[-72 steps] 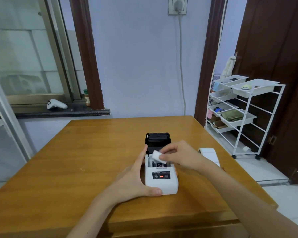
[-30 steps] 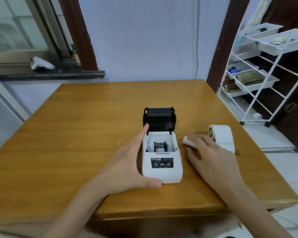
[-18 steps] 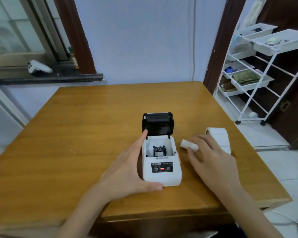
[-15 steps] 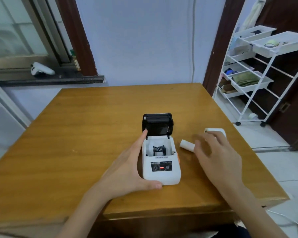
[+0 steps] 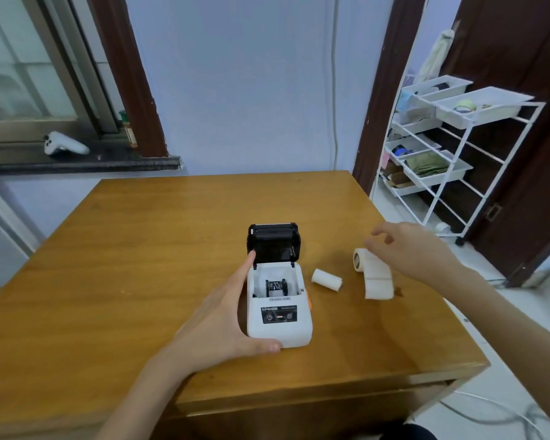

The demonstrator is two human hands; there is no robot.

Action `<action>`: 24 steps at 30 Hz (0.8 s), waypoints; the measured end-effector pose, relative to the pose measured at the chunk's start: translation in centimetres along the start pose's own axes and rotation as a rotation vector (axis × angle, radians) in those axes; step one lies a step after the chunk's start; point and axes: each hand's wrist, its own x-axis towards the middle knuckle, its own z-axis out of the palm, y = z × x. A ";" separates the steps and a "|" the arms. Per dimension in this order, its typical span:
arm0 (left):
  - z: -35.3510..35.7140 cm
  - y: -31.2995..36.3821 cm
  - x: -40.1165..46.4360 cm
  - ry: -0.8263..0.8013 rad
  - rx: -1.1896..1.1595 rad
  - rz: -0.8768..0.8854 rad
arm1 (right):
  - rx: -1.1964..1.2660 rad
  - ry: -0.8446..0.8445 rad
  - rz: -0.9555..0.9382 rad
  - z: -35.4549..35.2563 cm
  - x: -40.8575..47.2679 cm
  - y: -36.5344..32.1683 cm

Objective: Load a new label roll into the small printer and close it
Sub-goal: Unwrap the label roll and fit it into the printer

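The wooden worktop [image 5: 140, 281] carries everything the task needs. Near its middle stands the small white label printer [image 5: 278, 308], its black lid [image 5: 273, 246] swung up and back, so the paper bay [image 5: 275, 285] is exposed and appears to hold no roll. The printer is braced by the left hand [image 5: 223, 325], which is spread wide along its left side, thumb at the near corner and forefinger up by the lid hinge. The right hand [image 5: 416, 249] is held open, fingers loosely curled, just above the new label roll [image 5: 370, 269] and closed on nothing. The roll lies on its side to the right of the printer, a strip of labels trailing toward the near edge. Between printer and roll lies a small white core [image 5: 326, 280], judged to be the spent one. The roll would best be pinched by its ends, turned so its axis matches the bay, and lowered with the loose strip fed forward over the exit slot before the lid is pressed shut
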 end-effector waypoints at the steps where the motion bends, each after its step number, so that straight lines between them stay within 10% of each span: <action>1: 0.0 0.0 0.0 0.001 0.000 0.001 | -0.029 -0.013 0.033 0.0 0.3 -0.7; 10: 0.0 -0.2 0.1 -0.001 0.032 0.007 | -0.153 -0.057 0.072 1.4 0.5 -2.2; 24: -0.1 0.0 0.0 -0.001 -0.037 0.006 | 0.573 -0.161 -0.235 -1.1 -5.3 -8.7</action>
